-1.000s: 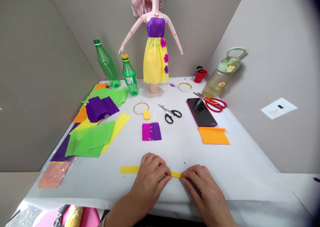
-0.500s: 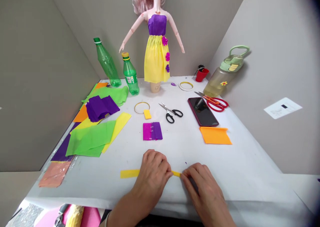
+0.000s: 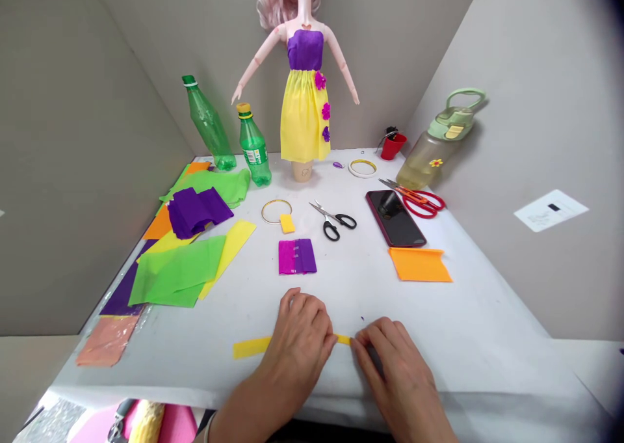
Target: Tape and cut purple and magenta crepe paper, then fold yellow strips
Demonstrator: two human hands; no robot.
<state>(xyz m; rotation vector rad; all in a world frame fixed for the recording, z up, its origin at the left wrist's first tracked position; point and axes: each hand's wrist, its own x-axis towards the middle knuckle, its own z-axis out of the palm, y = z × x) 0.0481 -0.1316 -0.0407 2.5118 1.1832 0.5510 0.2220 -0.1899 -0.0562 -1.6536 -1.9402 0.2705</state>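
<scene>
A narrow yellow crepe-paper strip (image 3: 252,347) lies near the front of the table, its wider flat end out to the left. My left hand (image 3: 299,339) bends over the middle of the strip, thumb and fingers pinched on it. Between the two hands the strip looks thinner, as if folded. At its right end my right hand (image 3: 394,362) pinches the tip between thumb and fingers. Beyond my hands lies a folded magenta and purple piece of paper (image 3: 297,256). A pair of black-handled scissors (image 3: 334,222) rests open farther back.
A doll (image 3: 305,92) in a purple and yellow dress stands at the back. Green bottles (image 3: 255,150) and stacked coloured paper (image 3: 178,270) are to the left. A phone (image 3: 395,218), red scissors (image 3: 422,202), a water bottle (image 3: 433,150) and orange paper (image 3: 420,265) sit right.
The strip's loose left end has swung slightly toward me, so it slants a little more. Both hands keep nearly the same place and grip.
</scene>
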